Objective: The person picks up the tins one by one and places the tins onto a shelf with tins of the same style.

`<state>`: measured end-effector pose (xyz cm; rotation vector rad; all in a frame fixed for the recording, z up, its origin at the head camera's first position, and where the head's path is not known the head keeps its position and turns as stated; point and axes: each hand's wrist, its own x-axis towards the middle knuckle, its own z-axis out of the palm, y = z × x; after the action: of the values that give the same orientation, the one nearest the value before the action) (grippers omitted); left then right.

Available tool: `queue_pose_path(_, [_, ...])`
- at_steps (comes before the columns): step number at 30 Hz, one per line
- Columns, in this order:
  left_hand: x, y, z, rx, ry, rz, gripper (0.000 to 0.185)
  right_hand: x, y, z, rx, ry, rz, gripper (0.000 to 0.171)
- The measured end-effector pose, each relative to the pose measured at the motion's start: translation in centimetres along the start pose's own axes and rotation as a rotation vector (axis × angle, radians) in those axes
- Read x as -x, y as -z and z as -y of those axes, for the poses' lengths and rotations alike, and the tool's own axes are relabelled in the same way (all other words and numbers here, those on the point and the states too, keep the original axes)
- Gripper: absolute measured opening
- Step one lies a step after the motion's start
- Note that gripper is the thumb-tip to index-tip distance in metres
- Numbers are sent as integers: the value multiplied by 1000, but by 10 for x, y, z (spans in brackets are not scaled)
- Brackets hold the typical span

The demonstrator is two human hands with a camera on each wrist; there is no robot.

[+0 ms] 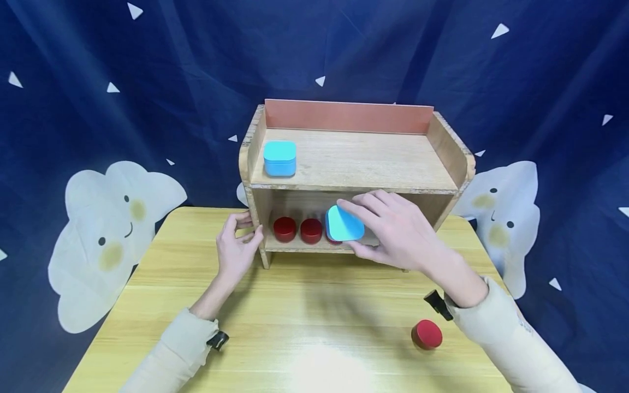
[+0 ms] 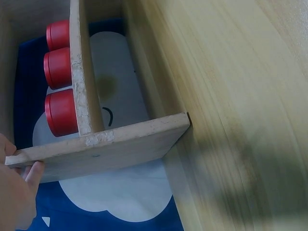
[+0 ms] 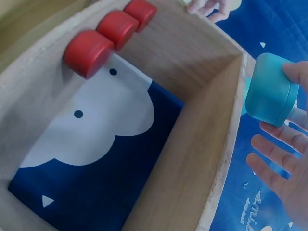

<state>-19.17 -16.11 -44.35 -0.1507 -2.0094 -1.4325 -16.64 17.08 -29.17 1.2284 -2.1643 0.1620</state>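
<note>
Curtain (image 1: 221, 54): dark blue, hung behind the shelf (image 1: 363, 158), scattered with white triangles; pale clouds (image 1: 118, 218) show to the left and right of the shelf.
Worktop (image 1: 275, 305): light wood grain, beneath the shelf and stretching out in front of it, with a bright glare (image 1: 329, 371) well forward of the shelf.
Shelf: wooden, two levels, upright on the worktop, a pinkish strip (image 1: 349, 115) along the back of its top level.
Sleeves (image 1: 172, 349): pale, both in front of the shelf.
Right hand (image 1: 400, 232): in front of the shelf's lower opening, gripping the held box (image 1: 345, 224) between thumb and fingers; three fingers are stretched out in the right wrist view.
Left hand (image 1: 237, 248): at the shelf's left side, pinching the panel's front edge between thumb and fingers.
Held box: blue, rounded corners, in front of the shelf near its middle; from the head it partly covers the third tin of the row.
Upper box (image 1: 280, 158): blue, upright on the shelf's top level, at the left end.
Row tins (image 1: 310, 231): three, red, side by side on the shelf's lower level, from the left end towards the middle.
Loose tin (image 1: 427, 334): red, on the worktop, forward of the shelf's right end.
Clips (image 1: 218, 341): dark, one by each cuff, forward of the shelf.
</note>
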Motion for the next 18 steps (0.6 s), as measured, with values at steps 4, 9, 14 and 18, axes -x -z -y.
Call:
queue_pose_path(4, [0,0,-1,2,0,0,32,-9,3,-3,-2,-11,16,69])
queue_pose_path(9, [0,0,-1,0,-5,3,31,-19,3,-7,-6,-11,18,65])
queue_pose_path(14, [0,0,-1,-7,-8,-4,31,-27,3,-11,-4,-25,61,65])
queue_pose_path(18, [0,0,-1,-8,-13,-7,31,-35,3,-16,-2,-32,74,66])
